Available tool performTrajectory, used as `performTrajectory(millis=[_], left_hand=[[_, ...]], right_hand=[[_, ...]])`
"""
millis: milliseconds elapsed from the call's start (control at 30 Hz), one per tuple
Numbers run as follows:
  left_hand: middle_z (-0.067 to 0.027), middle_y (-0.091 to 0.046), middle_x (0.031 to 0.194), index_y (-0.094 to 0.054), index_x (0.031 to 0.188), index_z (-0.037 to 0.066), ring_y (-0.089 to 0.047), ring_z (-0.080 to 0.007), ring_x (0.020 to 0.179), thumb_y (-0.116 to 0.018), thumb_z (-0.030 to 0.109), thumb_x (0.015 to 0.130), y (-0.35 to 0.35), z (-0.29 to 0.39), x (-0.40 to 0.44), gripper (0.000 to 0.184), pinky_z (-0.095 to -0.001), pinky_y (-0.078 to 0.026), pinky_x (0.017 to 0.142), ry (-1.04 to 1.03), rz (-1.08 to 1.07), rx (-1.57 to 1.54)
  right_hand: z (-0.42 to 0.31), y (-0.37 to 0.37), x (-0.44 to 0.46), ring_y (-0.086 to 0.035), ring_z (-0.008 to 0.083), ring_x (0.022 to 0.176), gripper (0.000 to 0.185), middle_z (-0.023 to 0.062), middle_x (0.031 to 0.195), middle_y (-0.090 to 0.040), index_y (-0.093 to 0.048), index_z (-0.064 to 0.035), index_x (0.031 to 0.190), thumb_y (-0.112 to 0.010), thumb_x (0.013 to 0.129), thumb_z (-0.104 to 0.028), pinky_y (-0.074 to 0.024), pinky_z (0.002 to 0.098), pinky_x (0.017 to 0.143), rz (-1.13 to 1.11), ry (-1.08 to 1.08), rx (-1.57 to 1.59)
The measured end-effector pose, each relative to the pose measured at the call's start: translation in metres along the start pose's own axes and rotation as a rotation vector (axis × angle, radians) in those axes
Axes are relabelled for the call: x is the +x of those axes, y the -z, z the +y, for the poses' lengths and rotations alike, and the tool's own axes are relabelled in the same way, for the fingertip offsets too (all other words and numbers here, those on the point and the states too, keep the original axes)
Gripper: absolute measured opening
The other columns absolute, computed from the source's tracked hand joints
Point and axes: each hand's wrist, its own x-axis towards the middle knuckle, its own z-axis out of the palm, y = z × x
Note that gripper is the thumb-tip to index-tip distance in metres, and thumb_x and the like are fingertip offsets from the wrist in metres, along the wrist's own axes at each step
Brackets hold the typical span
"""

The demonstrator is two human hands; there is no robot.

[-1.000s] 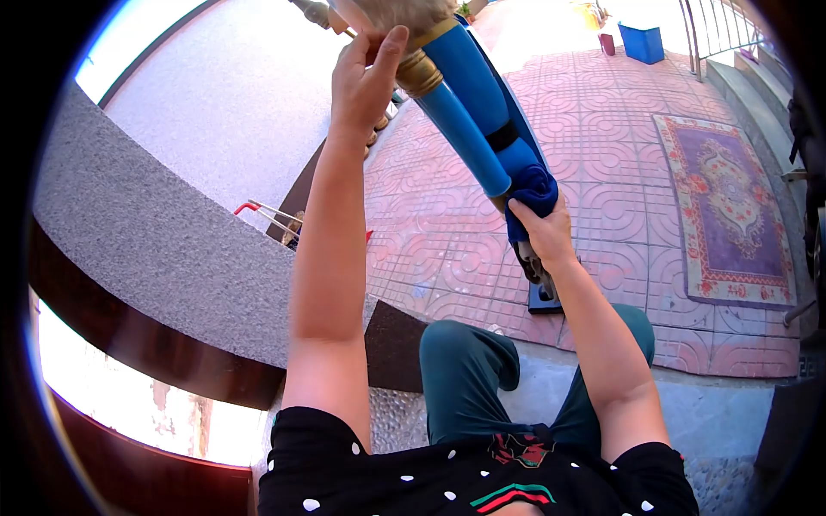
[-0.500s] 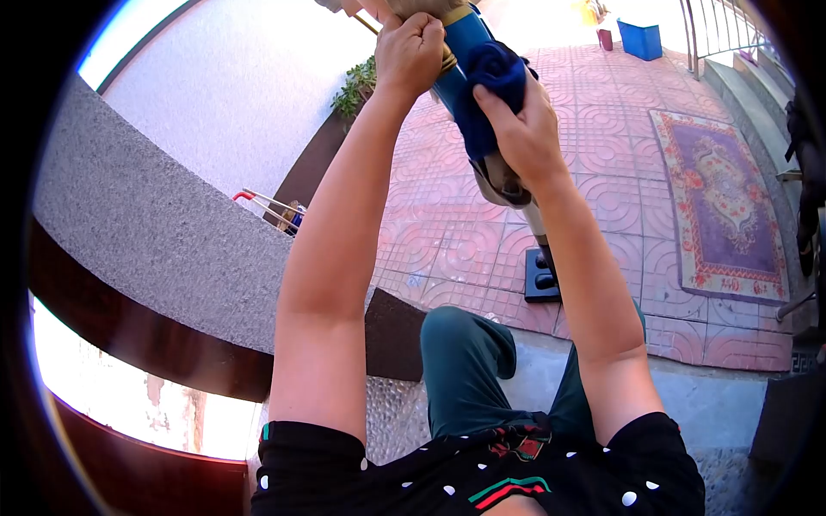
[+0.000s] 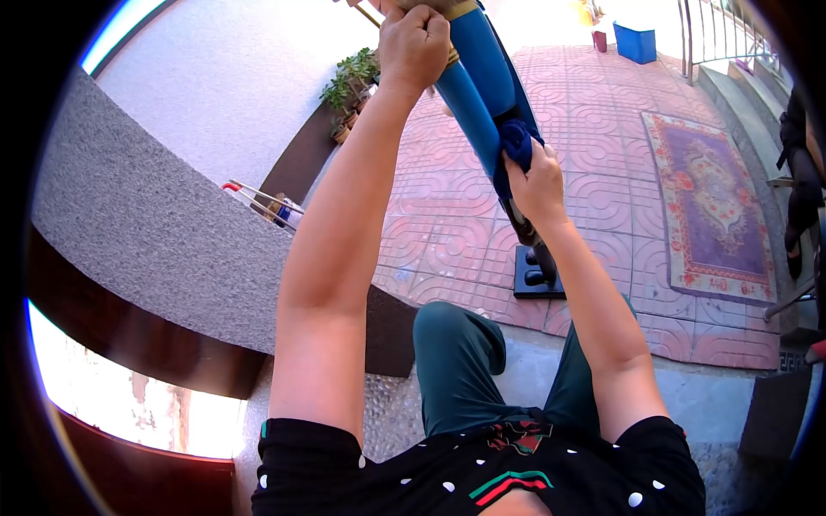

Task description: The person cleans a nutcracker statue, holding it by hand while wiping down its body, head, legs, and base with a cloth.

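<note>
Near the top of the view, my left hand is closed around the upper part of a blue figure-like object with gold bands. Its top runs out of view. My right hand grips a bunched dark blue cloth, pressed against the lower end of the blue part. Below that hand, a dark, shiny lower section leads down to a black square base on the tiles.
A patterned rug lies on the pink tiled floor at the right. Steps and a railing rise beyond it. A blue bin stands at the back, potted plants by the left wall. At the right edge, part of a person shows.
My right hand with the cloth first went up the blue object, then came back down it. My left hand has closed on the upper part. At the right edge, more of a person shows.
</note>
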Motion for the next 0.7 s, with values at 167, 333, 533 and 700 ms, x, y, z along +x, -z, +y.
performTrajectory(millis=[167,333,533,700], left_hand=[[-0.0231,-0.060,0.083,-0.063,0.077,0.001,-0.060,-0.0390,0.079,-0.053,0.020,0.087,-0.005,0.002,-0.002,0.024,-0.0459,-0.049,0.075,-0.055,0.042,0.054],[-0.0228,-0.060,0.084,-0.063,0.077,0.001,-0.060,-0.0391,0.079,-0.053,0.020,0.087,-0.011,-0.006,0.004,0.024,-0.0461,-0.048,0.075,-0.111,0.049,0.121],[-0.0239,-0.059,0.085,-0.062,0.075,0.000,-0.060,-0.0386,0.076,-0.054,0.019,0.086,-0.013,-0.015,0.003,0.023,-0.0447,-0.049,0.071,0.008,0.050,0.002],[-0.0236,-0.060,0.081,-0.062,0.074,0.001,-0.060,-0.0396,0.073,-0.055,0.018,0.085,-0.006,0.011,0.002,0.022,-0.0446,-0.050,0.071,0.152,-0.041,-0.125]], right_hand=[[-0.058,0.020,0.043,-0.061,0.0379,0.096,0.047,0.0249,0.106,-0.060,-0.058,-0.0007,0.121,-0.068,0.084,-0.029,-0.0496,0.0431,0.085,-0.025,-0.111,0.389],[-0.082,-0.003,0.073,-0.063,0.0372,0.093,0.041,0.0213,0.101,-0.059,-0.060,-0.0073,0.117,-0.070,0.081,-0.024,-0.0534,0.0440,0.080,0.262,0.203,0.124],[-0.011,-0.007,-0.002,-0.066,0.0372,0.074,0.038,0.0193,0.097,-0.058,-0.062,-0.0072,0.115,-0.070,0.079,-0.015,-0.0573,0.0404,0.065,0.175,0.220,-0.196],[-0.018,0.011,0.006,-0.066,0.0389,0.078,0.039,0.0199,0.103,-0.058,-0.062,-0.0081,0.115,-0.071,0.077,-0.014,-0.0569,0.0428,0.067,0.118,0.228,-0.172]])
